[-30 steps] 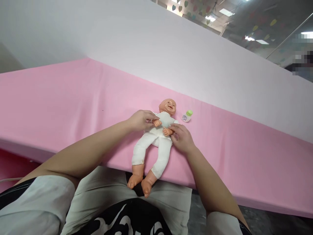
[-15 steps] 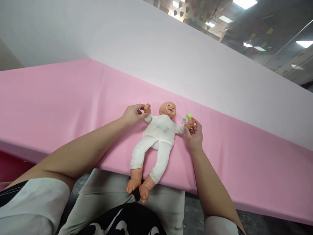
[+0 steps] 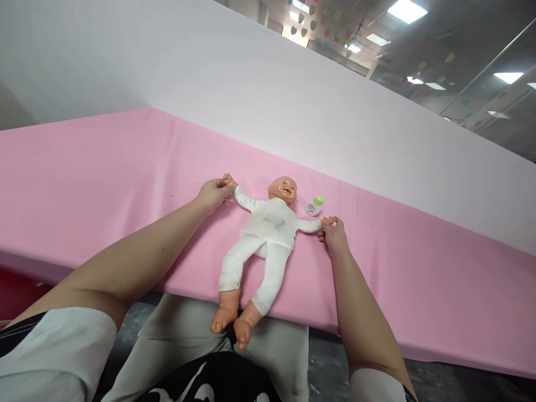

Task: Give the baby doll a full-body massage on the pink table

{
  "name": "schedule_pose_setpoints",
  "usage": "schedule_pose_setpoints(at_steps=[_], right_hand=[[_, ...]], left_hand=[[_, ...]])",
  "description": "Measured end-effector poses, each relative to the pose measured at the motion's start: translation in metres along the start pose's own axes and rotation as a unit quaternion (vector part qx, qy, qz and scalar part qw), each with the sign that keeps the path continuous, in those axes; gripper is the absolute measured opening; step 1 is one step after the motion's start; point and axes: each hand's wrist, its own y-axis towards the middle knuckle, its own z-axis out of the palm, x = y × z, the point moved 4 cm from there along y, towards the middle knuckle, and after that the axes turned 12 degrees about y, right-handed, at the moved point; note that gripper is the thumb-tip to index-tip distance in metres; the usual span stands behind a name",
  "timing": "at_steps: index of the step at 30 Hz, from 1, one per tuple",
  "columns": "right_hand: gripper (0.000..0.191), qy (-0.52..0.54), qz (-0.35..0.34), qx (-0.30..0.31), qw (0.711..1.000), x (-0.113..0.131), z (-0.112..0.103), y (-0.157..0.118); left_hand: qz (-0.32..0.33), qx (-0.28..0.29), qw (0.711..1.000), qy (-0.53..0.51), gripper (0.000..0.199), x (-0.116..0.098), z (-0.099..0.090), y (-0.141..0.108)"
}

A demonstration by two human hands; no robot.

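Note:
A baby doll [image 3: 270,220] with a white cloth body lies on its back, head away from me and feet over the near edge. My left hand [image 3: 213,194] is closed on the doll's hand at the left, and that arm is drawn out to the side. On the other side my right hand [image 3: 335,234] pinches the doll's other hand, its arm stretched out nearly straight. Just beyond that arm a small white bottle [image 3: 312,210] with a green cap rests by the doll's head.
Pink padded covering [image 3: 419,268] spreads over the bench to both sides. Behind it rises a white wall [image 3: 293,100], with a window or mirror [image 3: 419,61] above showing ceiling lights. My legs [image 3: 180,329] are against the near edge.
Both doll arms have been pulled outward from bent to stretched out. My left hand has moved left, and the bottle now shows clear of the doll's hand.

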Motion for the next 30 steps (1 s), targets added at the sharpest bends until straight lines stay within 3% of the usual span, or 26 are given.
schedule_pose_setpoints(at_steps=[3, 6, 12, 14, 18, 20, 23, 27, 30], right_hand=[[0.076, 0.008, -0.015, -0.015, 1.000, 0.005, -0.004, -0.002], [0.073, 0.012, -0.071, -0.017, 0.997, 0.021, -0.001, -0.013], [0.057, -0.066, -0.248, 0.067, 0.964, 0.057, 0.043, -0.066], [0.045, -0.158, -0.319, 0.138, 0.924, 0.063, 0.065, -0.086], [0.040, -0.296, -0.446, 0.291, 0.793, 0.062, 0.099, -0.117], [0.039, -0.312, -0.468, 0.303, 0.770, 0.060, 0.103, -0.120], [0.040, -0.304, -0.447, 0.267, 0.798, 0.059, 0.096, -0.108], [0.057, -0.222, -0.344, 0.155, 0.899, 0.056, 0.065, -0.077], [0.070, -0.151, -0.253, 0.062, 0.954, 0.051, 0.036, -0.052]], left_hand=[[0.005, 0.000, 1.000, -0.008, 0.033, -0.001, -0.001, 0.000], [0.034, -0.003, 0.999, -0.011, 0.037, -0.008, -0.002, -0.004], [0.196, 0.089, 0.976, 0.045, 0.045, -0.040, 0.017, -0.042], [0.261, 0.125, 0.949, 0.124, 0.043, -0.049, 0.028, -0.060], [0.384, 0.223, 0.866, 0.229, 0.031, -0.058, 0.047, -0.085], [0.398, 0.238, 0.854, 0.235, 0.032, -0.058, 0.050, -0.087], [0.385, 0.216, 0.865, 0.238, 0.035, -0.057, 0.048, -0.081], [0.320, 0.163, 0.902, 0.241, 0.039, -0.054, 0.041, -0.069], [0.250, 0.123, 0.936, 0.215, 0.046, -0.046, 0.033, -0.060]])
